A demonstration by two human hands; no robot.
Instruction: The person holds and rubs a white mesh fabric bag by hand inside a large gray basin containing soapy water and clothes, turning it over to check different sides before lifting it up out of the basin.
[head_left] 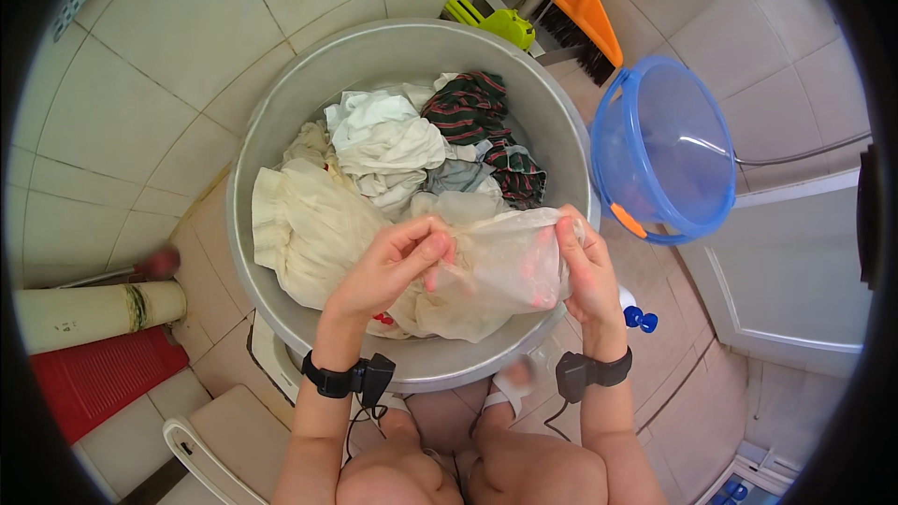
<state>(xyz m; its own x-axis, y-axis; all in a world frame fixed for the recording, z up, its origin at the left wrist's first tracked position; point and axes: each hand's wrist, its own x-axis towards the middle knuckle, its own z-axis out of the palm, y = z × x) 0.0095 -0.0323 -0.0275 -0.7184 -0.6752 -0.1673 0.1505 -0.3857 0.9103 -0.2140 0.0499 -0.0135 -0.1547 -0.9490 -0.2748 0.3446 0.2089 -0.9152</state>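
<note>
A thin, see-through white cloth [500, 266] is stretched between my hands over the near rim of a large round metal tub [245, 252]. My left hand [398, 257] is closed, pinching its left part. The right edge is gripped by my right hand [585, 266], thumb on top, with pinkish shapes showing through the fabric. Inside the tub, a cream garment [313, 229] with a gathered edge lies under and left of my left hand. Beyond are a crumpled white garment [383, 136] and a dark cloth with red stripes [468, 108]. What kind of garment I hold cannot be told.
A blue plastic bucket [617, 159] stands right of the tub. Behind are an orange broom [585, 14] and a lime-green tool [505, 26]. A blue-capped bottle [639, 318] is near my right wrist. A red ridged board [112, 379] and a pale pipe [103, 313] lie left.
</note>
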